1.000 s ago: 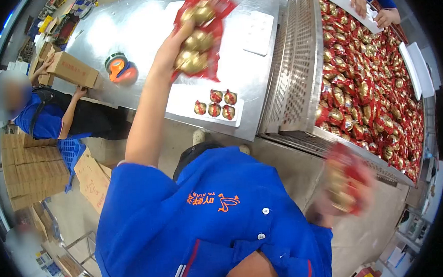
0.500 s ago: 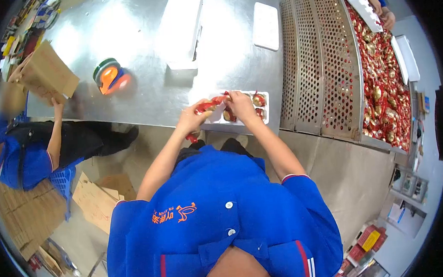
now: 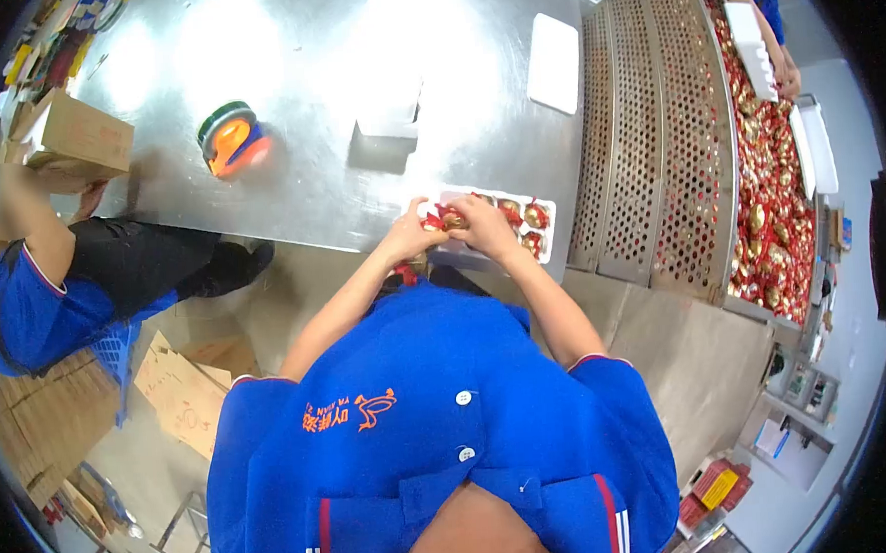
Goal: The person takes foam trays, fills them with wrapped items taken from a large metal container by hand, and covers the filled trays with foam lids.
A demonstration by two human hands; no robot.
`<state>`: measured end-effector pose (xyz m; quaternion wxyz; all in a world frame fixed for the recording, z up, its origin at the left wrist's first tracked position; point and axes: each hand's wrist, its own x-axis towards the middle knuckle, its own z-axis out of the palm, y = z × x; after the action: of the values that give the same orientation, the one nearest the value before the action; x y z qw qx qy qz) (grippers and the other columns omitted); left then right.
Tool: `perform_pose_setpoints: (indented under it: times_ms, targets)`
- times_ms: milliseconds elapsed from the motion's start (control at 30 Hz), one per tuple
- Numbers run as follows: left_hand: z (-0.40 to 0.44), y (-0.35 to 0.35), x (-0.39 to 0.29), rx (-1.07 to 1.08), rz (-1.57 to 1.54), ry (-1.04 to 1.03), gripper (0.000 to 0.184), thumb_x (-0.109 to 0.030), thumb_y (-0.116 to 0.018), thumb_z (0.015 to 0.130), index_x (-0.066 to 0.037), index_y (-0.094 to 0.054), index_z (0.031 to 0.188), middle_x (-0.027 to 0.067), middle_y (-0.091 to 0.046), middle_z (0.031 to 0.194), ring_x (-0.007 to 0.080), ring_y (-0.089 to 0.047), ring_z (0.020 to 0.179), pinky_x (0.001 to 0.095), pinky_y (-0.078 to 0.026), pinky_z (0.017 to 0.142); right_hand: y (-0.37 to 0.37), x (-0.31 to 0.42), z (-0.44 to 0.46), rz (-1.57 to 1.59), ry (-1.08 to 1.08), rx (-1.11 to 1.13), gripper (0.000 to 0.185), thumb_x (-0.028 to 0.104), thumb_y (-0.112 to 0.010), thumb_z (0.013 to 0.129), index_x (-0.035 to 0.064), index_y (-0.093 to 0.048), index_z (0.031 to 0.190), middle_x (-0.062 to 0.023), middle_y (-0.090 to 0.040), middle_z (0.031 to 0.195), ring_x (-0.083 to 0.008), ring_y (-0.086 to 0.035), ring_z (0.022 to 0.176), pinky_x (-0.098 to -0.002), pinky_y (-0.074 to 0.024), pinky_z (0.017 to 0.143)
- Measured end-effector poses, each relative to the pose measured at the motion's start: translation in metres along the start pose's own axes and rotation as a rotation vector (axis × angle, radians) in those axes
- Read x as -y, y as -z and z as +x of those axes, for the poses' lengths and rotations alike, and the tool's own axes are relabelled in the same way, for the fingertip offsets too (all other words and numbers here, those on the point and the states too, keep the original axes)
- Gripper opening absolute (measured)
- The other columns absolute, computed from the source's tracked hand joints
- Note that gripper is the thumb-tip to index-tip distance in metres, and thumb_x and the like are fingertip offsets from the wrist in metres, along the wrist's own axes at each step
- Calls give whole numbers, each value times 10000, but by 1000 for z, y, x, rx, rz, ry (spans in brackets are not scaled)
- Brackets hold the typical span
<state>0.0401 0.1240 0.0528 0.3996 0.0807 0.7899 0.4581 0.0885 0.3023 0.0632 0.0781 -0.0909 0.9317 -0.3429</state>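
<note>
A white foam tray (image 3: 548,221) with compartments lies at the table's front edge, several red-and-gold wrapped eggs (image 3: 536,215) sitting in its right part. At the tray's left end, my left hand (image 3: 413,230) has its fingers closed around a wrapped egg (image 3: 429,220). Beside it, my right hand (image 3: 484,224) is bent down over another wrapped egg (image 3: 452,219), thumb and fingers against it. The fingers hide part of both eggs and the compartments beneath. Below my left wrist, red-and-gold wrapping (image 3: 409,270) shows by the table edge.
On the steel table (image 3: 297,174) are an orange tape dispenser (image 3: 228,143), a white foam box (image 3: 389,114) and a white foam lid (image 3: 554,62). A perforated metal panel (image 3: 647,146) borders a bin of wrapped eggs (image 3: 770,199). Co-workers stand left, by a cardboard box (image 3: 80,135), and far right.
My hands have come closer together over the tray's left end, and the red wrapping strung between them is now down at the tray. The left co-worker's cardboard box has tipped and shifted left.
</note>
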Motion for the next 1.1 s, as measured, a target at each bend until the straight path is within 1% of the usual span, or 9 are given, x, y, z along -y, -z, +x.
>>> perform_pose_setpoints:
  times_ms: [100,267,367,467,633,833,900,1033,1100]
  targets:
    - [-4,12,10,-31,-578,67,635,-208,-680,677,5,-357,1181,142,-564,932,197,-582,809,309,-488,714,7,-15,2,524,-467,-227,439,237,-736,645,31,-552,986,-140,-604,905,-248,-604,813,-312,-472,703]
    - [-5,20,12,11,-793,102,542,-112,-657,676,-7,-386,1134,123,-555,948,184,-568,846,298,-492,704,-31,-5,7,-209,-39,-311,363,154,-635,719,51,-496,1038,-134,-507,982,-306,-525,878,-390,-456,746]
    - [-5,10,16,-203,-478,-68,527,-99,-676,661,-45,-425,1121,133,-583,984,177,-587,823,297,-487,718,-13,19,4,-456,96,-293,348,136,-612,726,45,-492,1040,-150,-499,952,-302,-503,915,-388,-441,768]
    - [-1,-1,31,-284,-308,-120,502,-73,-677,687,-41,-458,1138,108,-595,957,167,-584,818,281,-485,698,-10,11,15,-385,-25,-160,213,152,-557,775,35,-540,951,-168,-536,858,-303,-557,813,-391,-464,711]
    - [-10,6,23,-99,-687,-25,425,-84,-655,758,-50,-503,1154,87,-594,940,133,-581,747,249,-481,609,-34,-3,36,-493,-64,-85,166,174,-580,757,12,-586,792,-160,-563,757,-299,-602,679,-378,-498,617]
    - [-4,9,28,-209,-780,-47,437,-88,-689,724,1,-466,1089,152,-588,926,173,-599,734,267,-504,582,-8,-15,53,-349,-58,27,256,210,-656,698,18,-611,861,-174,-606,873,-326,-603,737,-391,-492,672]
    - [-3,15,26,-113,-720,-76,433,-77,-690,717,3,-481,1087,160,-589,944,183,-599,768,267,-506,586,28,-8,67,-204,-153,575,305,229,-686,659,46,-622,895,-159,-610,915,-306,-598,763,-377,-469,678]
    - [0,17,14,-52,-354,-217,399,-86,-648,758,-2,-482,1111,123,-587,995,187,-573,887,311,-476,767,27,21,46,356,199,210,469,258,-718,656,85,-569,1066,-91,-639,809,-222,-606,718,-323,-466,676]
    - [4,22,13,-122,-378,-151,350,-109,-638,775,-14,-490,1077,95,-580,985,181,-565,904,315,-464,787,32,34,53,557,-217,262,440,216,-705,701,24,-541,1061,-80,-624,742,-129,-579,630,-264,-476,579]
